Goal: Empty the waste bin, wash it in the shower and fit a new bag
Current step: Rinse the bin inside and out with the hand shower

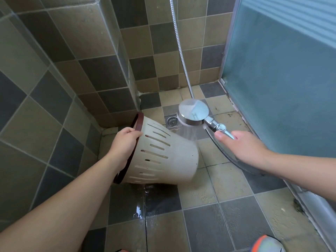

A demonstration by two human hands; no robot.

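Note:
A cream plastic waste bin (169, 157) with slotted sides and a dark red rim is held on its side above the shower floor, its base pointing right and its mouth to the left. My left hand (123, 142) grips the bin's rim. My right hand (241, 146) holds the handle of a chrome shower head (193, 110), which points down. Water sprays from it just past the bin's upper right side. A silver hose (181, 51) runs up the back wall.
A square floor drain (172, 121) lies behind the bin. Tiled walls close in on the left and back; a frosted glass door (281, 79) stands on the right. Water pools on the floor tiles (143, 210) below the bin. A shoe tip (267, 243) shows at the bottom right.

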